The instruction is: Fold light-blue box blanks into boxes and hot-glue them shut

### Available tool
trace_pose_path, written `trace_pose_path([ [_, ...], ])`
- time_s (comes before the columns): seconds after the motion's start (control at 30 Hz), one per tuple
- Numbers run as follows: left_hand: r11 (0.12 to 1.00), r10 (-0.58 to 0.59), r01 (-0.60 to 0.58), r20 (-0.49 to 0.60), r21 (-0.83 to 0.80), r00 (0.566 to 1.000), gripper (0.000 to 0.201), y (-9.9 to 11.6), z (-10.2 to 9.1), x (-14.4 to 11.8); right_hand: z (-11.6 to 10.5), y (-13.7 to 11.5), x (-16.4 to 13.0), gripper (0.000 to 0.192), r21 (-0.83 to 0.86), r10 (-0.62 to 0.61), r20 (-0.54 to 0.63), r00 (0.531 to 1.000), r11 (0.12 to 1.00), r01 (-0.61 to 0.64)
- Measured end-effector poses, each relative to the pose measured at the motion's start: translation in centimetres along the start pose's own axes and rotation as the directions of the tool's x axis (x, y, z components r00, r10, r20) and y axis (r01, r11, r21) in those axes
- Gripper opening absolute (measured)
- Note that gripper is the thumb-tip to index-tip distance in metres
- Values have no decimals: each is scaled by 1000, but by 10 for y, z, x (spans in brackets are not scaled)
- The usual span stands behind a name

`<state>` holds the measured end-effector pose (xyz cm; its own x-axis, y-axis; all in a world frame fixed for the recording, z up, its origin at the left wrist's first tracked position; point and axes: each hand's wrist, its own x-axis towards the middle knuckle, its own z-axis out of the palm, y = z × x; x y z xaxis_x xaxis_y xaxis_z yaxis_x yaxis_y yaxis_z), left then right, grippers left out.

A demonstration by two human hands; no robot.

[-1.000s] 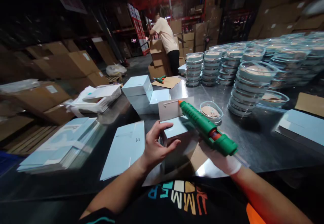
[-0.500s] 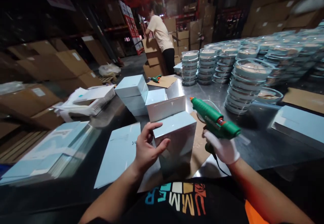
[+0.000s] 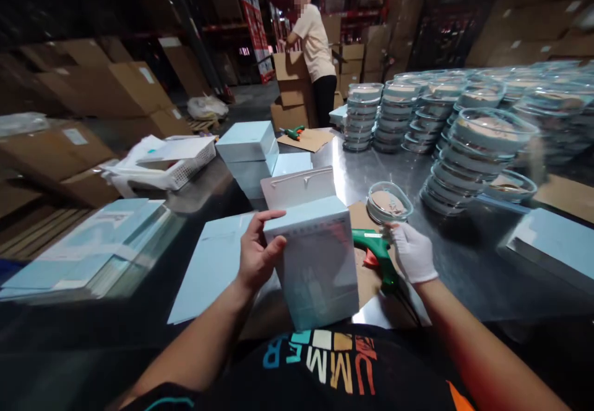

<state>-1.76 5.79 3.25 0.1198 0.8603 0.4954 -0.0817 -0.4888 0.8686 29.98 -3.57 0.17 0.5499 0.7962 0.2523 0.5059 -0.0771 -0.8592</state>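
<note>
My left hand grips the left side of a pale blue carton whose top flap stands open, tilted toward me at the near edge of the steel table. My right hand, in a white glove, rests on a green glue gun that lies on a brown cardboard sheet just right of the carton. A single clear lidded bowl sits just beyond the glove.
Stacks of clear lidded bowls fill the right side. Closed pale blue boxes stand behind the carton, flat blue sheets lie left, a white basket farther left. A person works at cardboard boxes beyond the table.
My right hand has lowered the glue gun from above the carton down onto the cardboard sheet. My left hand has pulled the carton nearer and tipped it toward me.
</note>
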Motion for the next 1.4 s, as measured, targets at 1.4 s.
trace_pose_path([
  [1.4, 823, 555, -542, 446, -170, 702, 29, 13, 16, 18, 4, -75, -21, 39, 507, -750, 169, 640, 623, 596],
])
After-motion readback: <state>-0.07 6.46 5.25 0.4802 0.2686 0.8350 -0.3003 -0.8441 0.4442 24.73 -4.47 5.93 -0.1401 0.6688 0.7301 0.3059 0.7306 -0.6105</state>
